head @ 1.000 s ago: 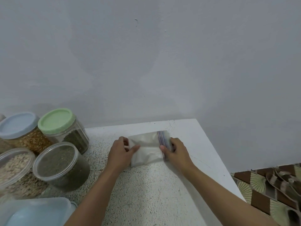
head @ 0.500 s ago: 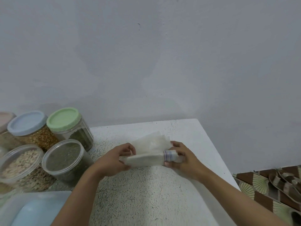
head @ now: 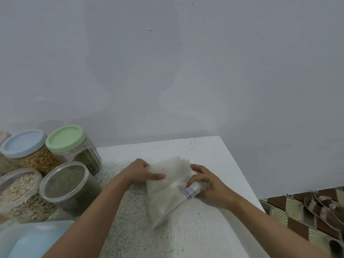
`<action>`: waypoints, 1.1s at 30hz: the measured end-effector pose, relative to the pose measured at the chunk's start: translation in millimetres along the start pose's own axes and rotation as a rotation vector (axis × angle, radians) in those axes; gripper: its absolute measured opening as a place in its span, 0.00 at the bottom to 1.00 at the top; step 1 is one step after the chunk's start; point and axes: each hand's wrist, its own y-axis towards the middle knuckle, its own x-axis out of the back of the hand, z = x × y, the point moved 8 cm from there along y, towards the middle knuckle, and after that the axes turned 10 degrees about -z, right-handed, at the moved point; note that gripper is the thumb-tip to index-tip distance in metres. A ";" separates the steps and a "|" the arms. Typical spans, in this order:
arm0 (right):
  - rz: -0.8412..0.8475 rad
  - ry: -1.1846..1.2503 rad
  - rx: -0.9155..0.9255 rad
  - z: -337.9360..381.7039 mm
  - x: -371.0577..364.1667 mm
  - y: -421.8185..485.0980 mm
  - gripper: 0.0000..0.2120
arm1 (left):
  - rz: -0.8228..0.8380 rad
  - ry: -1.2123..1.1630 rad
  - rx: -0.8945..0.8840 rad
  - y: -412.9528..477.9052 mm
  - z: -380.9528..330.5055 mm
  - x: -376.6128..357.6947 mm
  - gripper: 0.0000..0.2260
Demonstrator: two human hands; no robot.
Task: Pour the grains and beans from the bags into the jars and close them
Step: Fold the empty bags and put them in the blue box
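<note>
On the table's [head: 204, 229] right half, near the corner, you are holding a bag [head: 165, 198] between both hands. Your left hand [head: 141, 174] is gripping its left edge, with the thumb lying across the top and the fingers tucked behind. That is pinning the side so the limp film cannot slide. Your right hand [head: 210, 187] is pinching the zip end, which is bunching into a small roll between thumb and fingers. Taking the stiffest part is giving you control of the rest.

The bag is looking flat and pale, and I am judging it empty, though the film is too cloudy to be sure. Its near corner is resting on the table while the far edge is lifting off.

Well to the left, jars are standing in a cluster, far enough away that your folding is not likely to knock them. At the back, the green-lid jar [head: 65, 140] and blue-lid jar [head: 23, 143] are standing closed. In front, the bean jar [head: 65, 183] and grain jar [head: 16, 189] are standing open and looking well filled. Pouring therefore seems done for those two, and their lids are waiting to go on.

A blue tub [head: 28, 241] is sitting at the near left, and what it is holding I cannot tell
</note>
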 end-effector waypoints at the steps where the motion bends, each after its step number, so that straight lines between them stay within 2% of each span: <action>1: -0.026 0.042 -0.019 0.9 0.9 -0.5 0.13 | 0.047 -0.038 0.003 -2.9 -2.2 -2.5 0.20; 3: -0.065 0.173 -0.069 1.2 2.2 1.1 0.10 | 0.091 -0.155 0.003 -11.0 -7.6 -2.9 0.18; 4: -0.075 0.248 -0.080 0.8 3.5 3.0 0.10 | 0.122 -0.266 0.010 -16.1 -11.0 -3.6 0.21; 7: -0.079 0.324 -0.088 7.8 9.5 6.3 0.11 | 0.302 -0.607 0.001 -28.1 -20.9 -13.7 0.39; 8: -0.074 0.334 -0.099 9.6 10.5 7.3 0.11 | 0.324 -0.686 -0.004 -32.6 -24.6 -15.0 0.38; 12: -0.045 0.411 -0.152 14.4 3.9 10.7 0.11 | 0.299 -0.858 -0.007 -37.7 -27.2 -15.4 0.25; 17: -0.073 0.248 -0.187 13.3 -0.8 18.4 0.08 | 0.265 -0.709 -0.112 -39.9 -20.1 -13.4 0.08; 20: -0.113 0.092 -0.252 7.4 -1.9 22.3 0.15 | 0.166 -0.681 -0.014 -35.6 -7.3 -9.8 0.12; 22: -0.115 -0.047 -0.274 4.8 -3.4 25.1 0.20 | 0.134 -0.791 0.144 -33.9 4.4 -11.4 0.25; 24: -0.122 -0.148 -0.292 4.9 -5.1 28.4 0.15 | 0.085 -0.781 0.186 -33.8 13.1 -11.7 0.31; 26: -0.136 -0.261 -0.289 10.0 -6.4 32.5 0.18 | -0.016 -0.578 0.100 -34.3 18.5 -9.0 0.26; 29: -0.130 -0.445 -0.262 16.7 -13.6 40.2 0.19 | -0.256 -0.236 -0.021 -28.8 33.6 2.8 0.13; 33: -0.149 -0.665 -0.199 23.8 -17.6 44.3 0.18 | -0.438 -0.094 -0.088 -24.6 36.0 11.2 0.10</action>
